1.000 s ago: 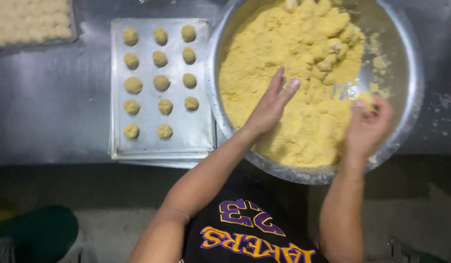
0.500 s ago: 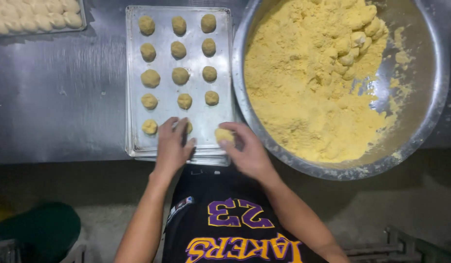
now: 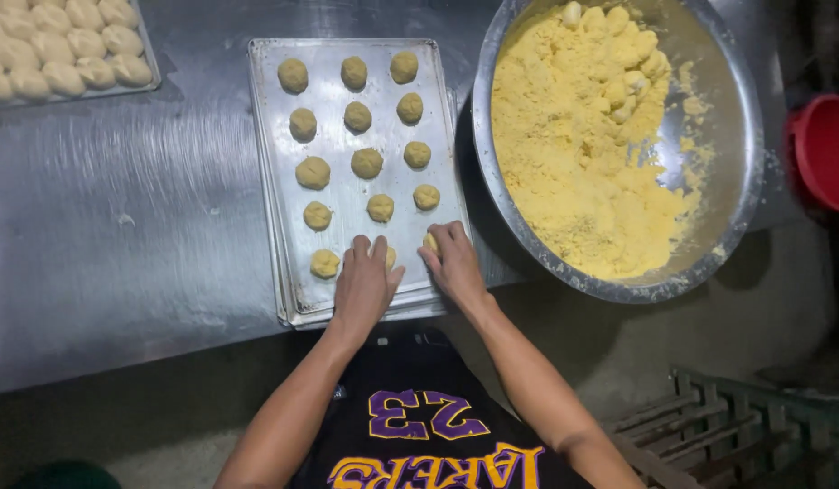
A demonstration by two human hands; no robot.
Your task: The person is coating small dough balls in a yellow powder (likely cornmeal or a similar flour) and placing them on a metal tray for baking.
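Meanwhile, both hands had left the big steel bowl (image 3: 750, 172) and come down onto the near end of the baking tray (image 3: 347, 195). A second earlier they were buried in the yellow crumbly dough (image 3: 578, 154); half a second earlier they were already at the tray's near edge with a fresh ball between them.

The left hand (image 3: 365, 285) lay flat, fingers together, pressing on a dough ball (image 3: 389, 257) of which only a sliver showed beside the fingertips. Its grip was not closed round anything; it rested on top. The right hand (image 3: 454, 263), at about three o'clock from the left, had its fingers curled down over another ball (image 3: 429, 242) at the tray's near right corner, touching it from above; whether it pinched the ball or merely set it down could not be told.

Thirteen balls sat clear of the hands in rows of three, the last of them, at nine o'clock from the left hand, alone in the near row (image 3: 324, 263). By my reading, the two new pieces were completing that fifth row.

The bowl stood at two o'clock from the tray, touching its edge, on the steel worktop (image 3: 120, 217). A second tray of paler pieces (image 3: 57, 50) sat at eleven o'clock.
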